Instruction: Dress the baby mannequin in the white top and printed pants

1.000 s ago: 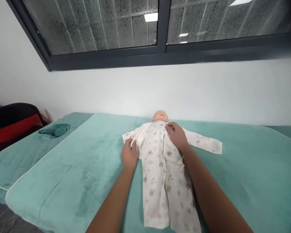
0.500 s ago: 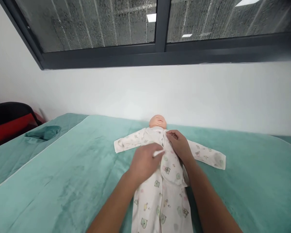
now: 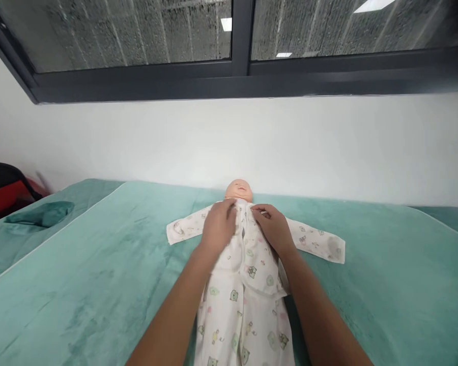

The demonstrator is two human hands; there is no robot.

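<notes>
A baby doll (image 3: 238,190) lies on its back with its head towards the wall. It wears a white baby jacket (image 3: 257,269) printed with small animals, its sleeves spread out to both sides. Matching white pants (image 3: 229,320) cover its lower body. At the upper chest, my left hand (image 3: 219,226) is closed on the jacket's left front edge near the collar. My right hand (image 3: 273,229) pinches the opposite front edge just across from it. Between the hands the front opening shows a small dark gap. My fingers partly hide the collar.
The doll rests on a green velvety bed cover (image 3: 110,274). A dark green cloth bundle (image 3: 41,213) and a red and black bag (image 3: 7,190) are at the far left. Behind the bed stand a white wall (image 3: 156,142) and a dark-framed window (image 3: 137,84).
My left hand has moved up from the middle of the jacket to the collar area. My right hand stays on the jacket's edge. The view has shifted slightly to the right.
</notes>
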